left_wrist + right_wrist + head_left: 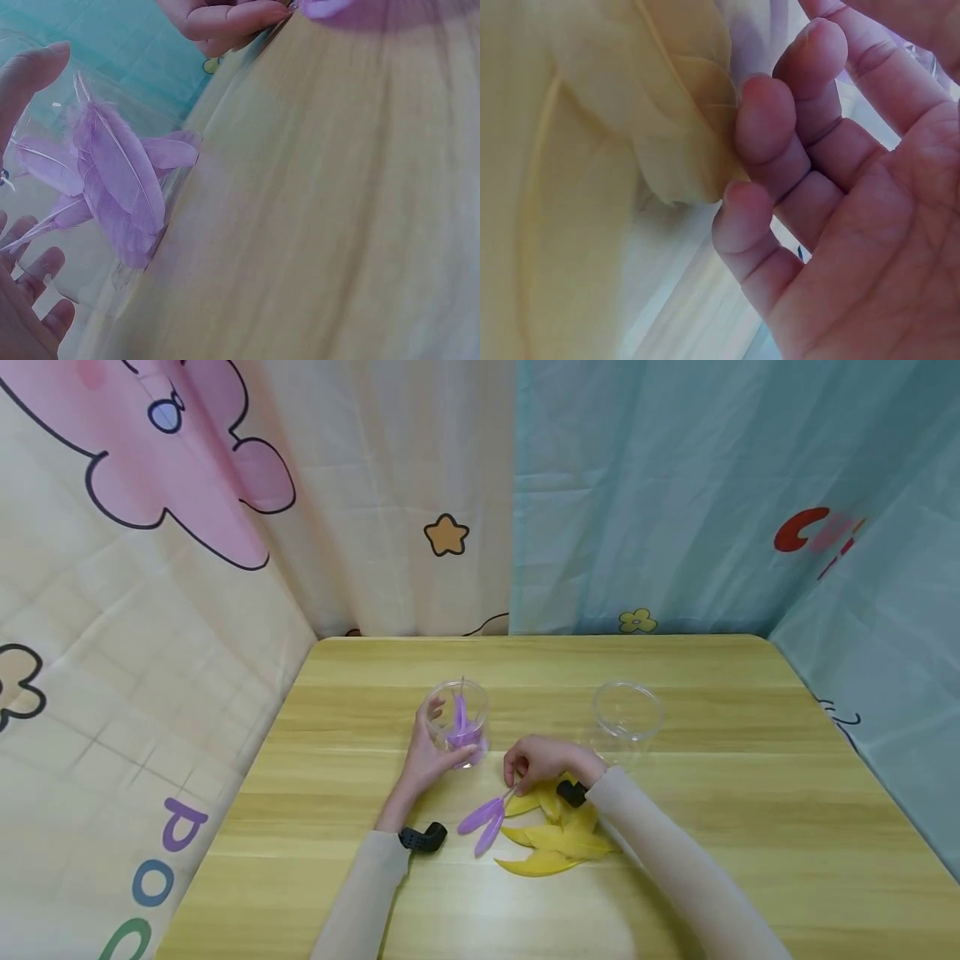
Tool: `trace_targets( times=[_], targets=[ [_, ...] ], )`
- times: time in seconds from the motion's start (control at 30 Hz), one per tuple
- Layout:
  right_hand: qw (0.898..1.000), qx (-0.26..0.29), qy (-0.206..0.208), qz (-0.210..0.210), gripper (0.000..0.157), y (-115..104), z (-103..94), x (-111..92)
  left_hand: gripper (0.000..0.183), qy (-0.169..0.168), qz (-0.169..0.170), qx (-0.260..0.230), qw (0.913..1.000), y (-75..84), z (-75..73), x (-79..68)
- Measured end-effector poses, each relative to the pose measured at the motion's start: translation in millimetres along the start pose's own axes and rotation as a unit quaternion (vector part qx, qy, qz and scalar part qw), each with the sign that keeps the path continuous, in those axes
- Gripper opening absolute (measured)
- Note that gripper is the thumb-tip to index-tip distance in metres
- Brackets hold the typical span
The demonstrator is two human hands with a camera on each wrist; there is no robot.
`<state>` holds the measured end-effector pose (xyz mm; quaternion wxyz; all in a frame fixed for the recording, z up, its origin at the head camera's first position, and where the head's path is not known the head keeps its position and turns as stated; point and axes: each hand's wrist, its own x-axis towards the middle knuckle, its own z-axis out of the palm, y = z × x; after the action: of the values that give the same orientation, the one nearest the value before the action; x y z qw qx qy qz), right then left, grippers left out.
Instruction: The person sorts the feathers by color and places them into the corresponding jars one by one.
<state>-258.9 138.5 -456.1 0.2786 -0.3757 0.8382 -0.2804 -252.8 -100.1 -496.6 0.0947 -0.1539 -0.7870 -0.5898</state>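
Observation:
My left hand point(431, 756) grips a clear cup point(483, 706) round its side, thumb at the front and fingers behind. Several purple feathers point(120, 165) stand and lie in that cup, quills upward on some. Thumb and fingertips of my right hand point(543, 758) pinch the quill ends of two purple feathers point(491, 820), whose vanes fan out toward the near left. Below that hand lies a pile of yellow feathers point(566, 842), partly hidden by the wrist. In the right wrist view, the curled fingers point(765, 124) are close beside a yellow feather point(690, 82).
A second clear cup point(628, 714) stands to the right, beyond my right wrist. Everything is on a wood-grain table point(360, 693). Printed curtains point(442, 460) hang along its back and sides.

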Motion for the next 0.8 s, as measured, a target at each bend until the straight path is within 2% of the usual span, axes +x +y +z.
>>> trace_targets(
  times=[0.23,0.3,0.53,0.8],
  targets=[
    [1.0,0.002,-0.003,-0.001,0.01,0,1.0,1,0.102,-0.009,0.019,-0.018,0.9996,24.6,-3.4,-7.2],
    [1.0,0.001,-0.006,-0.002,0.01,0,1.2,2,0.102,-0.008,0.025,-0.015,0.9996,26.7,-3.8,-7.8],
    [1.0,0.003,-0.023,-0.01,0.011,0,0.2,4,0.107,0.002,-0.005,-0.003,1.0,-0.2,-0.3,-4.1],
    [0.999,0.023,-0.037,-0.011,0.018,-2,-0.2,4,0.108,0.007,0.002,-0.004,1.0,-4.0,0.6,-3.0]
  ],
)
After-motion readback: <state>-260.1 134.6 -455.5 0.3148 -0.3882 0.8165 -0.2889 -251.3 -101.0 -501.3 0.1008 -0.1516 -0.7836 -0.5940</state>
